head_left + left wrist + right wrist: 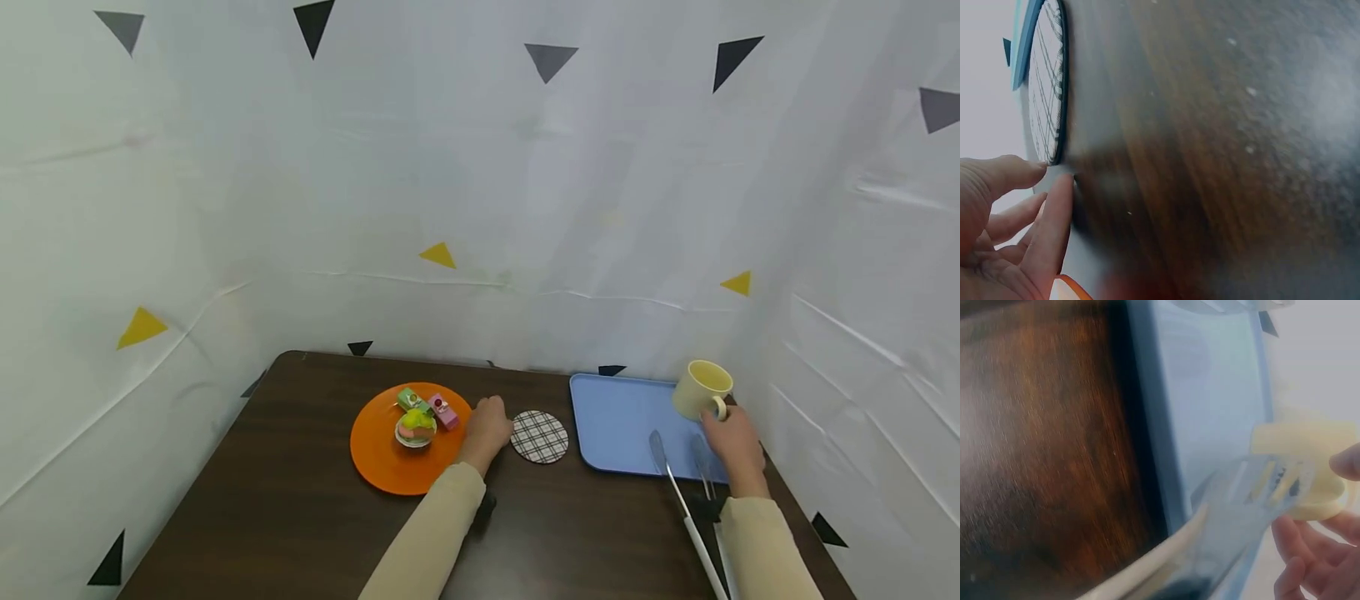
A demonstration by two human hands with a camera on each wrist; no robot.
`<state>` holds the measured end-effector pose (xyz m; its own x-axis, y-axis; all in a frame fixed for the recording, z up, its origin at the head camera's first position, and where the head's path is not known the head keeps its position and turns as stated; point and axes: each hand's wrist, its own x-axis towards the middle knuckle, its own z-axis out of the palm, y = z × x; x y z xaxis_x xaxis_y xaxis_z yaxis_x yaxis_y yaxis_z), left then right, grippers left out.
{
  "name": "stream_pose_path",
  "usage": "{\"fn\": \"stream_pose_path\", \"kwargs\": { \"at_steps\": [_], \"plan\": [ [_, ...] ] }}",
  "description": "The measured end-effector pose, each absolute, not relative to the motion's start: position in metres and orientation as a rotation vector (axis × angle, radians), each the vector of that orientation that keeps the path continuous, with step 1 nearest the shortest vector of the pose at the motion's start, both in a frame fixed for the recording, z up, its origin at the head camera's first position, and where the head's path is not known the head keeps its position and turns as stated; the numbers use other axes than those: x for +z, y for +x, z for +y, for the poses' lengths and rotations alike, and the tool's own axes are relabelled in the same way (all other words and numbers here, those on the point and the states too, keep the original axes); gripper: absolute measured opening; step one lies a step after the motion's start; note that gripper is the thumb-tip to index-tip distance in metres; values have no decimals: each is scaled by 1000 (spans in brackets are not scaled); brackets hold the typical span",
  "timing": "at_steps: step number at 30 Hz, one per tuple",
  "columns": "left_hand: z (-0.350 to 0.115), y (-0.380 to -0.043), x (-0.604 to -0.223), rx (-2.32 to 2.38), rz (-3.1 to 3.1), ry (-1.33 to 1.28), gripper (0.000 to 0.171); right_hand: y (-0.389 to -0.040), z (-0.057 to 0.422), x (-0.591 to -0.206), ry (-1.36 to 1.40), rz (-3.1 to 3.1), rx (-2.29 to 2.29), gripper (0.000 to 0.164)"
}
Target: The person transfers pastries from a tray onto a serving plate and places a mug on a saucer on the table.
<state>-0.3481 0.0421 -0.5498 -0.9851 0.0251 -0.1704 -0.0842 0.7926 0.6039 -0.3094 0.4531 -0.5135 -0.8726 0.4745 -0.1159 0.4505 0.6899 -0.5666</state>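
My left hand (489, 429) is low over the table between the orange plate and a round white coaster (539, 437) with dark crossed lines. In the left wrist view its thumb tip is right at the coaster's rim, and the index finger is extended beside it with nothing between them. My right hand (733, 442) grips a pale yellow mug (693, 398) by its handle, over the right part of a light blue tray (615, 425). The mug leans to the left. In the right wrist view, a slotted metal utensil head (1260, 487) partly covers the mug.
The orange plate (375, 450) carries a cupcake-like item (415, 427), a green packet (412, 401) and a pink packet (444, 411). Two long white-handled utensils, one with a narrow blade (658, 452), extend across the tray's front edge. White sheeting (480, 317) stands behind the table.
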Motion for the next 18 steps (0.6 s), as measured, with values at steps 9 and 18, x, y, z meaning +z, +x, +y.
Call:
{"fn": "stream_pose_path", "kwargs": {
  "at_steps": [9, 18],
  "plan": [
    [45, -346, -547, 961, 2787, -45, 31, -313, 452, -514, -740, -2818, 1014, 67],
    [53, -347, -550, 1001, 2769, -3, 38, -315, 452, -518, -775, -2590, 1338, 59]
  ]
}}
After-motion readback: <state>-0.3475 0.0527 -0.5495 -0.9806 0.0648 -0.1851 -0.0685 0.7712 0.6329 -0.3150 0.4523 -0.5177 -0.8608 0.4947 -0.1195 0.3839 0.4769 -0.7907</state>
